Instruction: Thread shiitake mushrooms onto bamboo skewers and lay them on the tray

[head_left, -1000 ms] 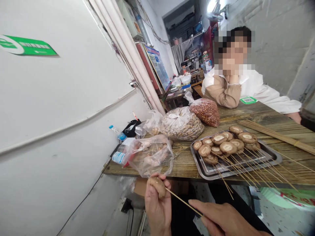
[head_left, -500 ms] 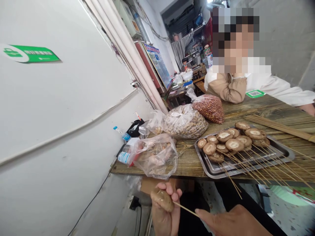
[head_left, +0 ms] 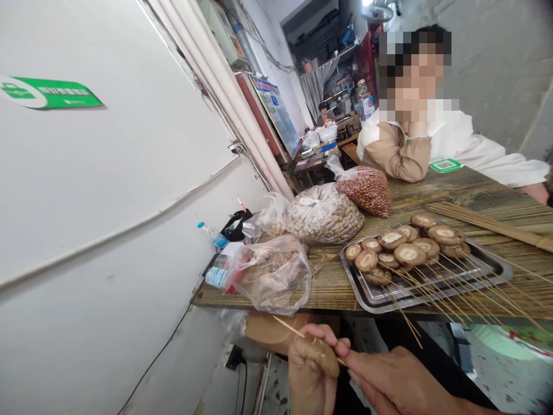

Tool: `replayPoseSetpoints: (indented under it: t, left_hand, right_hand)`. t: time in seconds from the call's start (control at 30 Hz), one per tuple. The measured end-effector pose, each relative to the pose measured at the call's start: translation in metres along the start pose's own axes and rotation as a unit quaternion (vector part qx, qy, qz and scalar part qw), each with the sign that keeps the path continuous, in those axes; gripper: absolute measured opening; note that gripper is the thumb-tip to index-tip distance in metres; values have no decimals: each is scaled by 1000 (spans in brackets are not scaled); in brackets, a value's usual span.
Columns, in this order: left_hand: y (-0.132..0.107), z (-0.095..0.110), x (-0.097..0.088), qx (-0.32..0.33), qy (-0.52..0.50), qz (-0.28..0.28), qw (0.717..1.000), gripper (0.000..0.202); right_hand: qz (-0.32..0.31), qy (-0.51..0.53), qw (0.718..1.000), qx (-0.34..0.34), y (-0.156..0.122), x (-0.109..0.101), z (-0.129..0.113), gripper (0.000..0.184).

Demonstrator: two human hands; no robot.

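Below the table's front edge my left hand (head_left: 309, 374) is closed around a brown mushroom (head_left: 322, 356). A thin bamboo skewer (head_left: 288, 327) runs through the mushroom, and its tip sticks out to the upper left. My right hand (head_left: 393, 380) pinches the skewer's other end right beside the mushroom. On the wooden table (head_left: 466, 193) a steel tray (head_left: 488, 266) carries several skewered mushrooms (head_left: 408, 253), their sticks pointing to the lower right.
A clear bag of mushrooms (head_left: 274, 275) lies at the table's left end, with two bags of nuts (head_left: 324, 214) behind it. A bundle of loose skewers (head_left: 488, 222) lies at the right. A person in white leans on the far side. A white wall stands at the left.
My right hand has pushed the skewer through the mushroom, so its tip now pokes out on the left. Both hands have come together and shifted slightly right.
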State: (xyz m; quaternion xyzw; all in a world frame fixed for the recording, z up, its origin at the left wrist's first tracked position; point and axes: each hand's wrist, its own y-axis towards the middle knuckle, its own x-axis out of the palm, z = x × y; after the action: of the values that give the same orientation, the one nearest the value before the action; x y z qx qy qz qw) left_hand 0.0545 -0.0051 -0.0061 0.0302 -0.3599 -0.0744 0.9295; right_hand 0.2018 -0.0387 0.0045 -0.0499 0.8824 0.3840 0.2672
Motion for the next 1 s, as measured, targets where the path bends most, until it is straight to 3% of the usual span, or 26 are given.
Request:
replayPoseSetpoints:
  t: [0.13, 0.33, 0.4, 0.53, 0.63, 0.67, 0.73, 0.77, 0.8, 0.83, 0.93, 1.0]
  left_hand:
    - [2, -7, 5, -15, -12, 26, 999, 26]
    - [8, -6, -8, -52, 15, 121, 991, 25]
    - [7, -5, -9, -58, 8, 128, 990, 34]
    - [6, -6, -10, -102, -5, 87, 991, 44]
    - [12, -1, -25, -65, 94, 138, 984, 43]
    - [18, 4, -34, -28, 161, 171, 972, 43]
    - [35, 21, -57, 68, 345, 226, 909, 41]
    - [47, 32, -69, 105, 464, 220, 852, 39]
    - [60, 44, -80, 135, 590, 214, 767, 37]
    - [75, 55, -90, 143, 629, 211, 734, 34]
    - [124, 79, -109, 104, 697, 168, 689, 25]
    - [155, 82, -115, 53, 736, 130, 663, 19]
  right_hand:
    - [-63, 42, 996, 52, 4, 6, 13, 30]
    - [-155, 105, 965, 182, 2, 10, 27, 20]
    - [-149, 139, 958, 201, 2, 12, 29, 25]
    - [-90, 236, 937, 243, -1, 16, 35, 33]
    - [-48, 266, 917, 293, -8, 14, 42, 36]
    - [-45, 267, 912, 308, -11, 12, 45, 38]
    - [-51, 256, 908, 326, -19, 8, 49, 40]
    - [-58, 248, 909, 329, -23, 6, 51, 42]
    - [-64, 238, 912, 328, -27, 5, 52, 42]
    - [-66, 225, 917, 324, -31, 4, 53, 43]
    - [-64, 178, 934, 302, -38, 4, 53, 42]
    - [-56, 146, 945, 288, -39, 4, 52, 41]
